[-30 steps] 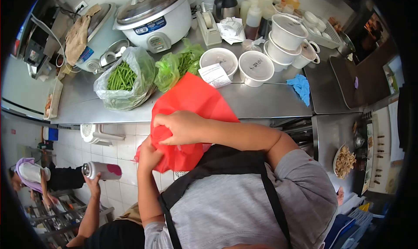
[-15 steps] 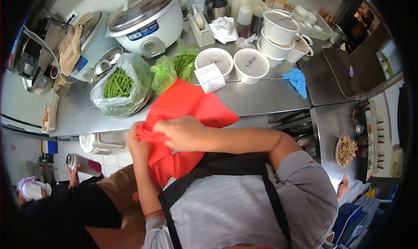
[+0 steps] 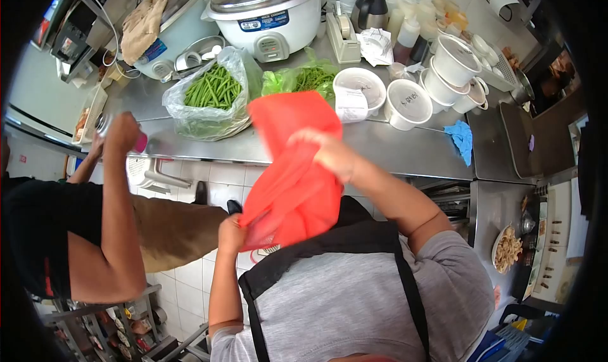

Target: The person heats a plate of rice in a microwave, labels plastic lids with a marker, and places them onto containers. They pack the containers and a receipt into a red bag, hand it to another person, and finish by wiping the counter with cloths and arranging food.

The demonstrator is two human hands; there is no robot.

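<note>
A red bag (image 3: 294, 194), thin and cloth-like, is stretched in front of my apron, partly smeared by motion. My left hand (image 3: 232, 234) is closed on its lower left edge. Higher up and to the right, my right hand (image 3: 328, 155) grips the bag near its middle, and its upper part stands above that hand. Just behind the bag on the steel counter are a plastic bag of green beans (image 3: 213, 86) and a green bag of thin green vegetables (image 3: 315, 78). A white lidded tub (image 3: 373, 83) with a paper slip (image 3: 350, 104) stands to their right.
Another lidded tub (image 3: 408, 102) and a stack of tubs (image 3: 446, 83) stand farther right, near a blue cloth (image 3: 460, 140). Rice cookers (image 3: 266, 23) line the back. At my left, a person in black (image 3: 95, 235) holds a bottle over the counter (image 3: 209, 150).
My hands have moved apart, the right one up and rightward, stretching the red bag between them. The person at left has come up to the counter with the bottle. My view has shifted left.
</note>
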